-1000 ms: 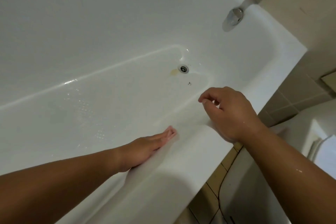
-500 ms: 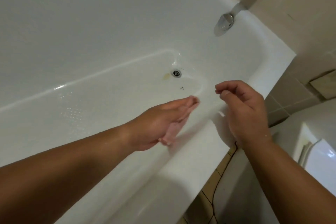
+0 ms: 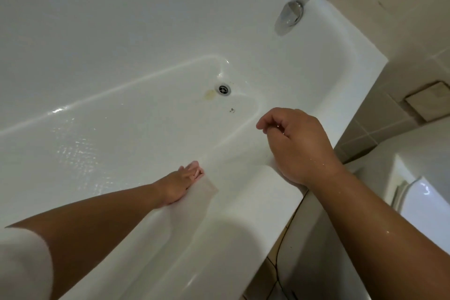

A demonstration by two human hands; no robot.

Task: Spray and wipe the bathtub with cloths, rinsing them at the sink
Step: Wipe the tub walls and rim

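Observation:
The white bathtub (image 3: 243,226) fills the view, its floor wet and glistening. My left hand (image 3: 180,182) lies flat against the tub's near inner wall just below the rim, fingers straight, with a faint reflection beside it. The heel of my right hand (image 3: 297,143) rests on the rim to the right, its fingers loosely curled over the basin and holding nothing. No cloth or spray bottle is in sight. A yellowish stain (image 3: 210,94) sits left of the drain (image 3: 222,89), and a small dark speck (image 3: 231,110) lies below it.
A chrome spout (image 3: 289,16) juts over the tub's far right end. Beige tiled wall runs behind it. A white toilet (image 3: 426,202) stands close to the tub's outer side at the right. A thin dark cord hangs down the tub's front panel.
My left hand lifted off the inner wall and swung right toward the right hand, then came back down flat on the wall. The right hand stayed at the rim.

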